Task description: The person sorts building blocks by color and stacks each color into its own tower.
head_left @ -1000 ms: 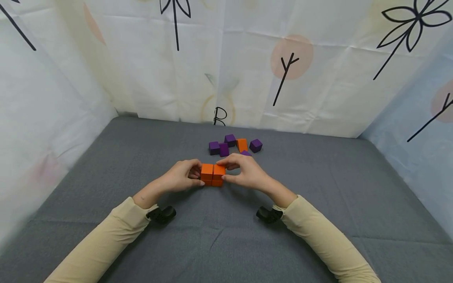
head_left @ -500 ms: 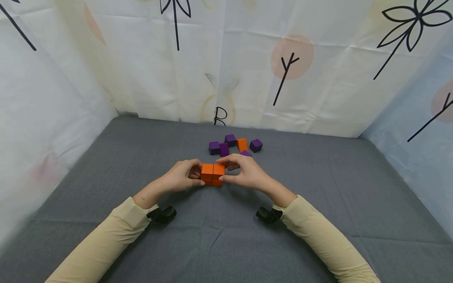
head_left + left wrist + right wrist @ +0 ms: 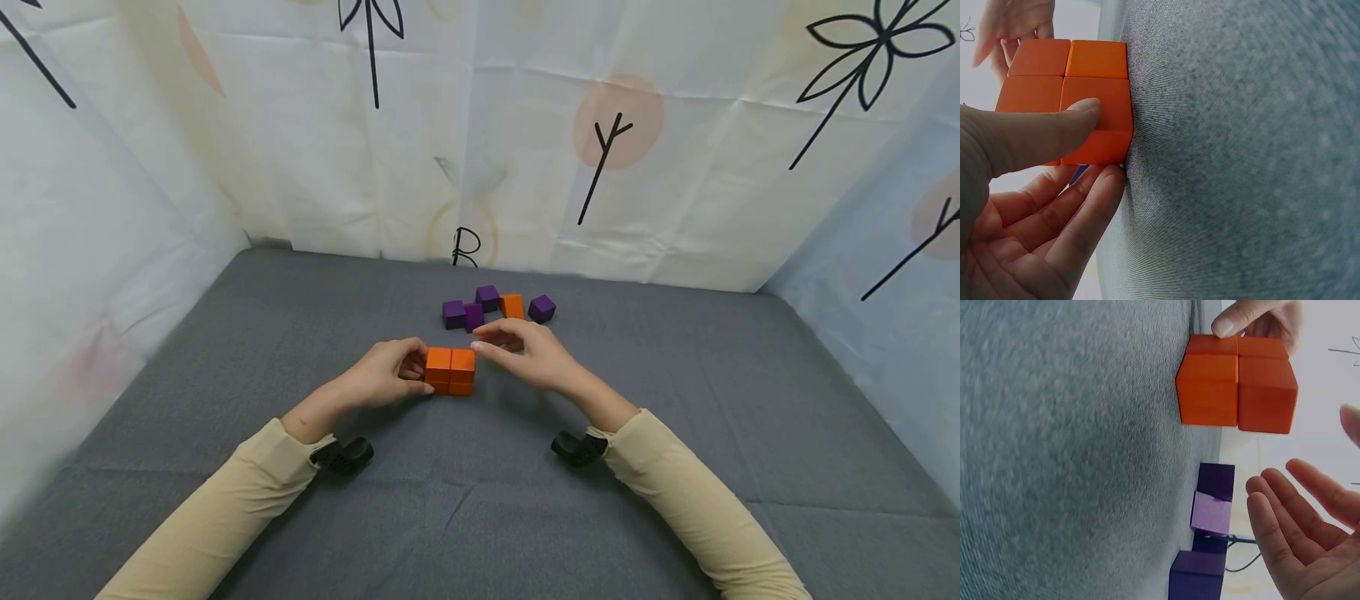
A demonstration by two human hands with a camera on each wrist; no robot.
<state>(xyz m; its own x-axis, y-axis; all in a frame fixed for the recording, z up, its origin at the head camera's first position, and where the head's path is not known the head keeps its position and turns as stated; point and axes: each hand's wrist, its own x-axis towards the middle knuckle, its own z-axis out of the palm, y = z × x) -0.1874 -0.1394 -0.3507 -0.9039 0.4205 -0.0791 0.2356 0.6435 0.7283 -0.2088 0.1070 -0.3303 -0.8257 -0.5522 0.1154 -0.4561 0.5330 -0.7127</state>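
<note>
Several orange cubes (image 3: 450, 364) stand stacked two wide and two high on the grey cloth, their faces close together. My left hand (image 3: 381, 373) grips this stack at its left side. In the left wrist view the thumb (image 3: 1041, 134) lies across a lower cube and the other fingers reach round its far side. My right hand (image 3: 528, 354) is beside the stack's upper right, apart from it and holding nothing. The right wrist view shows its fingers (image 3: 1291, 531) loosely extended below the orange cubes (image 3: 1235, 387).
Behind the stack lies a loose group: several purple cubes (image 3: 453, 314) and one orange block (image 3: 513, 306). A lone purple cube (image 3: 542, 308) sits at its right end. Printed white curtains (image 3: 525, 167) close off the back and sides of the grey cloth surface (image 3: 480, 517).
My right hand has let go of the orange cubes and moved slightly up and to the right. The gap between the two columns has closed. My left hand stays in place.
</note>
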